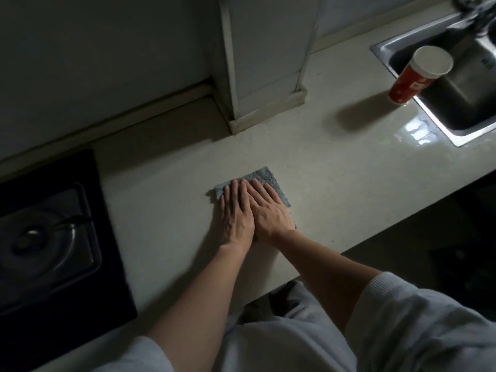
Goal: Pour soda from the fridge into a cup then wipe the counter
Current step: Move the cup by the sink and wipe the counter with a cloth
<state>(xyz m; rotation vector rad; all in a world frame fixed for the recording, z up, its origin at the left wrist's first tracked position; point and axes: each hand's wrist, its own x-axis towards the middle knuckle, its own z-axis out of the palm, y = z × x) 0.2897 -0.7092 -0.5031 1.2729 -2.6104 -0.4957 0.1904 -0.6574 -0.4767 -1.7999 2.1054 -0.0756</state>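
1. Your left hand (236,214): laid palm down on the cloth, arm coming in from the lower left, bare to the rolled sleeve (134,355). Fingers (234,189) straight and close together, pressing flat, gripping nothing.

2. Your right hand (271,212): palm down just beside the left, the two touching along their inner edges, forearm crossing in from the lower right. Fingers likewise straight and flat on the cloth, curled round nothing.

3. Cloth (264,176): grey-blue, nubbly pile, roughly square, lying flat on the surface near its front edge, between the hob and the sink. Most of it is covered by your hands; its far corner and left edge show.

4. Surface (335,189): pale, smooth stone-like top, glossy with reflected light near the sink.

5. Cup (410,81): paper, red wall with small white marks, white rolled rim, tapered. It stands upright on the surface at the sink's left rim, well apart from the cloth. Its contents cannot be seen.

6. Sink (461,98): brushed steel, rectangular basin, set in at the far right.

7. Hob (53,237): black glass panel at the left, with a round burner.

8. Column (268,63): white, boxy, rising from the surface at the back wall.
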